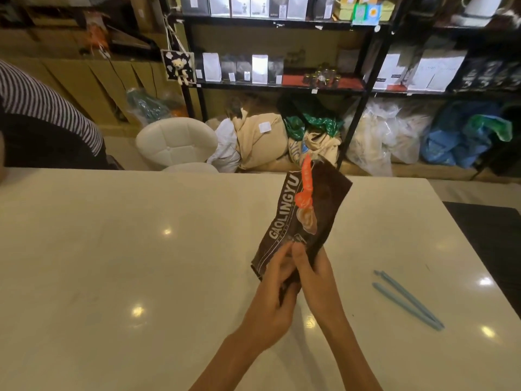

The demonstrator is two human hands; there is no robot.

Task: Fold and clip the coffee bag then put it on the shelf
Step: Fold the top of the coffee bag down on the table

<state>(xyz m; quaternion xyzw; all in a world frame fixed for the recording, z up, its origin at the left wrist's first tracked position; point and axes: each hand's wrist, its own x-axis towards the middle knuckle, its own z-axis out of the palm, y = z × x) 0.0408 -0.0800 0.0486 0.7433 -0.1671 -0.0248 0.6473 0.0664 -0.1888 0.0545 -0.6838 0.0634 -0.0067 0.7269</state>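
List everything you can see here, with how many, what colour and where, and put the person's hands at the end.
coffee bag: one, dark brown with orange print, held over the table.
clip: one, light blue, open, on the table right of the bag.
table: one, cream, glossy, across the foreground.
shelf: one black unit behind the table, holding white, grey and black packets and small jars.
stool: one, white, beyond the table.
sacks: several, beige, white, blue and green, on the floor under the shelf.
striped sleeve: one, far left.
left hand: on the bag's near end.
right hand: on the bag's near end.
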